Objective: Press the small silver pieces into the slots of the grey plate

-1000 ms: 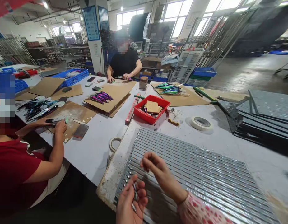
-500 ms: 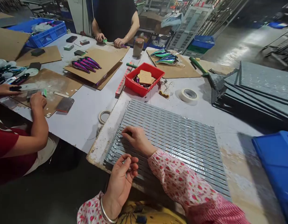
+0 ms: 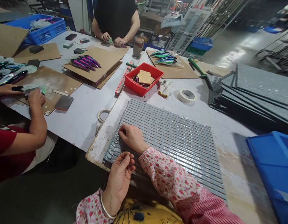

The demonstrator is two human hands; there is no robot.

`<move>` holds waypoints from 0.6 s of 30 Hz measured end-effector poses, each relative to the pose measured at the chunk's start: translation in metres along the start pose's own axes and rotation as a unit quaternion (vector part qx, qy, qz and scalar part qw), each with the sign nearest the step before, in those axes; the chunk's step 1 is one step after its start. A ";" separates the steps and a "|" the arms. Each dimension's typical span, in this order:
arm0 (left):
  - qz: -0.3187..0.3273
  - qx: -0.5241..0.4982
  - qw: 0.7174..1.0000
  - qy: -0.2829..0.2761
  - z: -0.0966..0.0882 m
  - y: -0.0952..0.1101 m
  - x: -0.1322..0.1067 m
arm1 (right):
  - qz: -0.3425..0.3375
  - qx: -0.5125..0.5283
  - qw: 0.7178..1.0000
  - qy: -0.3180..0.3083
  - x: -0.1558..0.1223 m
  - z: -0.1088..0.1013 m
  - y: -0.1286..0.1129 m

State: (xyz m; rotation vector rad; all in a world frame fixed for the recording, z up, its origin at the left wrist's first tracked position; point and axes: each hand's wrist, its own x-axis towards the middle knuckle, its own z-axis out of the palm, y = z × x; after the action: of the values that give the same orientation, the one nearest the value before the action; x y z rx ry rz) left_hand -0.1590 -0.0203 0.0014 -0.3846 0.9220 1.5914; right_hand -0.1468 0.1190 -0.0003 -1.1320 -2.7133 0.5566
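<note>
In front of me a grey ridged board [image 3: 167, 137] lies on the table, with long parallel grooves and a row of small shiny oval pieces [image 3: 113, 146] along its left side. My right hand [image 3: 132, 137] is over the board's left part, thumb and forefinger pinched at the end of that row. What sits between those fingertips is too small to make out. My left hand [image 3: 122, 172] is palm up at the board's near left edge, fingers curled closed. Something tiny shows between its thumb and fingers, but its kind is unclear.
A red tray [image 3: 144, 79] of scraps and a tape roll [image 3: 186, 95] stand beyond the board. Grey boards [image 3: 260, 93] are stacked at right, above a blue bin [image 3: 274, 168]. Fishing lures [image 3: 86, 63] lie on cardboard. Two co-workers handle lures at left and across the table.
My right hand has shifted slightly left along the row, still pinched. My left hand stays curled in nearly the same place. The view has moved a little.
</note>
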 end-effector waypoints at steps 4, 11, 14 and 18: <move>0.003 -0.007 1.000 0.010 0.003 0.001 -0.001 | 0.011 0.025 1.000 0.004 0.003 0.004 0.003; 0.052 -0.013 0.999 0.009 0.013 0.011 0.003 | -0.067 0.407 0.906 -0.100 -0.012 -0.019 0.018; 0.084 -0.011 0.996 0.008 0.016 0.013 0.008 | -0.093 0.483 0.849 -0.190 -0.025 -0.033 0.022; 0.099 -0.007 0.995 0.015 0.018 0.011 0.012 | -0.051 0.497 0.852 -0.156 -0.033 -0.034 0.024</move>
State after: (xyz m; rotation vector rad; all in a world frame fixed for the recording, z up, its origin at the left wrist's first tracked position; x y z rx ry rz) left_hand -0.1681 0.0008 0.0086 -0.3359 0.9983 1.7771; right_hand -0.0985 0.1212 0.0221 -0.6134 -2.0731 1.9354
